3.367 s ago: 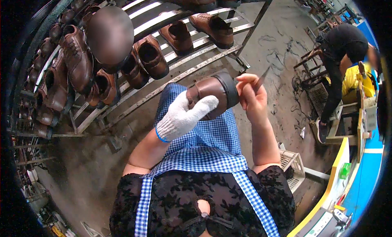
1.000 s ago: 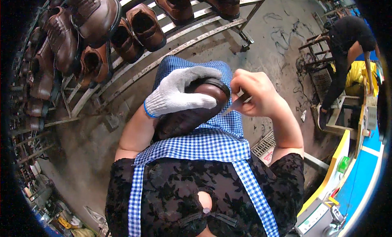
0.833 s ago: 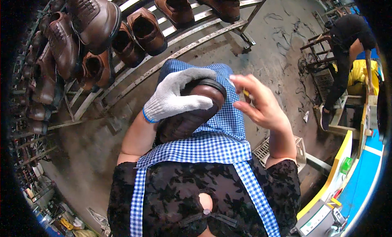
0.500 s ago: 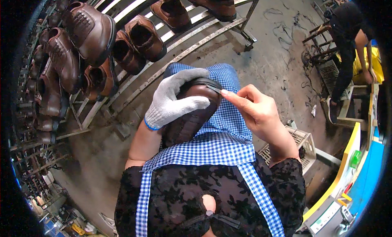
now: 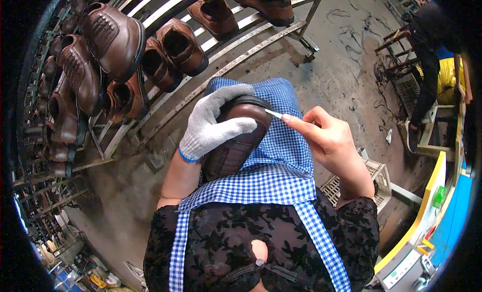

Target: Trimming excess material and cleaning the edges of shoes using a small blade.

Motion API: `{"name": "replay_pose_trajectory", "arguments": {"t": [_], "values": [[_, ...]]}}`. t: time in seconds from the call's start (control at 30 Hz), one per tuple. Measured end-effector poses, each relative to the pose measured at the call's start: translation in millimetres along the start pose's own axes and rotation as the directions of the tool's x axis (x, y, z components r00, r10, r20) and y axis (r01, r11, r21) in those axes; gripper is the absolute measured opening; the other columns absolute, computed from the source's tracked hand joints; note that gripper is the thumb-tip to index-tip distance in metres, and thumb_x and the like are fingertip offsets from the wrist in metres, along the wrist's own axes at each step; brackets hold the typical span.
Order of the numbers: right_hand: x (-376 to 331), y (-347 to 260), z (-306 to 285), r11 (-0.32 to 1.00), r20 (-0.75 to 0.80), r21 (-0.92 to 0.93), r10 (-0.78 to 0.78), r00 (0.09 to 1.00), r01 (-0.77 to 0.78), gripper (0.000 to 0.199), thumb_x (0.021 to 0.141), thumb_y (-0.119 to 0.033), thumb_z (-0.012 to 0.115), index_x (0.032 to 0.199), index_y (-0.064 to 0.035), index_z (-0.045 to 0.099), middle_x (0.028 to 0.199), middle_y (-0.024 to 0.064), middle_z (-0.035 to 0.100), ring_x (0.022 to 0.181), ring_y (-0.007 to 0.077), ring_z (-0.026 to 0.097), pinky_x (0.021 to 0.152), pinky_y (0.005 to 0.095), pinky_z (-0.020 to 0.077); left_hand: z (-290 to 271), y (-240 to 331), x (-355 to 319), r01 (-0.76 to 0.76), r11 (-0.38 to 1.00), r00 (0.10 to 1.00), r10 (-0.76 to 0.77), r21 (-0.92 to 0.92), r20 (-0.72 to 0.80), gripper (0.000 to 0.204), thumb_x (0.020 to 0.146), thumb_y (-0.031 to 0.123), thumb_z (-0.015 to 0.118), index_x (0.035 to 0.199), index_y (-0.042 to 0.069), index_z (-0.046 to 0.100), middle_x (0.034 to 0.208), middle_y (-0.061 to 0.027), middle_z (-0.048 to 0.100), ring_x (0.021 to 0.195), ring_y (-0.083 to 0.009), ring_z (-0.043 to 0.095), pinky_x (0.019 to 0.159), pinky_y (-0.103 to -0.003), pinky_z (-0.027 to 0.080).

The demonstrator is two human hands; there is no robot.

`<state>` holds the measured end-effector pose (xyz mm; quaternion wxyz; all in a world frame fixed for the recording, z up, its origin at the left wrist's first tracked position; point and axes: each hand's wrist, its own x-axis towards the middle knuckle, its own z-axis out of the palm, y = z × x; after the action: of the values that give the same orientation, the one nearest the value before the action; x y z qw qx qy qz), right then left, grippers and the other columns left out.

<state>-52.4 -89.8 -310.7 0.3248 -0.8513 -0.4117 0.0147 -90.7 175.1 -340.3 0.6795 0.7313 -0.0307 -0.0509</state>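
A dark brown leather shoe (image 5: 235,150) rests on my lap over a blue-and-white checked apron (image 5: 281,141), its toe pointing away from me. My left hand (image 5: 216,123), in a grey knitted glove, is wrapped round the toe end, thumb across the upper and fingers over the far side. Bare, my right hand (image 5: 321,136) pinches a thin, pale, blade-like tool (image 5: 274,113). The tool's tip meets the right side of the toe, near the edge of the black sole (image 5: 246,99). Most of its handle is hidden inside the hand.
On the left stands a metal rack (image 5: 221,73) bearing several brown shoes (image 5: 181,45). A plastic crate (image 5: 376,179) is beside my right elbow. Black scraps (image 5: 351,35) litter the floor ahead. Another person (image 5: 427,66) is at the far right, near a yellow-edged bench (image 5: 432,191).
My right hand has drawn a little to the right, away from the toe, and more of the tool's pale blade shows. My left hand keeps its hold on the shoe.
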Motion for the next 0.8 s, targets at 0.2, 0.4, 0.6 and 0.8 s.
{"name": "replay_pose_trajectory", "arguments": {"t": [0.2,0.4,0.6,0.8], "values": [[11,-1,6,0.997,-0.056,0.061,-0.052,0.997,0.056,0.055,0.075,0.002,0.064,0.124,-0.0217,0.062,0.083,0.0072,0.056,0.066,0.025,0.062,0.057,0.0349,0.0517,-1,5,2,-0.06,0.998,0.998,0.06,-0.007,-0.001,0.056,0.073,0.009,0.082,0.123,0.0,0.058,0.114,-0.0098,0.065,0.105,-0.0171,0.061,0.095,-0.031,0.047],[15,0,12,0.999,-0.086,0.038,-0.019,0.996,0.023,0.055,0.075,0.004,0.063,0.124,-0.0215,0.063,0.083,0.008,0.056,0.066,0.0255,0.061,0.057,0.0352,0.0511,6,1,4,-0.054,0.999,0.998,0.054,-0.001,0.043,0.056,0.073,0.01,0.082,0.122,0.0,0.058,0.114,-0.0105,0.065,0.106,-0.0172,0.061,0.095,-0.031,0.047],[4,6,1,0.994,-0.052,0.108,0.01,0.999,-0.004,0.043,0.08,0.003,0.065,0.118,-0.0148,0.068,0.081,0.0083,0.057,0.068,0.0212,0.061,0.059,0.0304,0.0488,1,0,3,-0.015,0.999,1.0,0.015,-0.037,0.01,0.057,0.072,0.01,0.083,0.122,0.0,0.058,0.113,-0.0102,0.065,0.105,-0.0171,0.062,0.096,-0.031,0.047],[5,-3,-2,0.999,-0.006,0.036,-0.007,1.0,0.007,0.046,0.078,0.004,0.066,0.118,-0.0173,0.068,0.079,0.0077,0.056,0.066,0.0222,0.061,0.059,0.0308,0.0491,2,0,3,-0.036,0.999,0.998,0.036,-0.001,0.042,0.056,0.073,0.01,0.082,0.122,0.0,0.058,0.112,-0.0099,0.065,0.104,-0.0167,0.062,0.095,-0.031,0.047]]}}
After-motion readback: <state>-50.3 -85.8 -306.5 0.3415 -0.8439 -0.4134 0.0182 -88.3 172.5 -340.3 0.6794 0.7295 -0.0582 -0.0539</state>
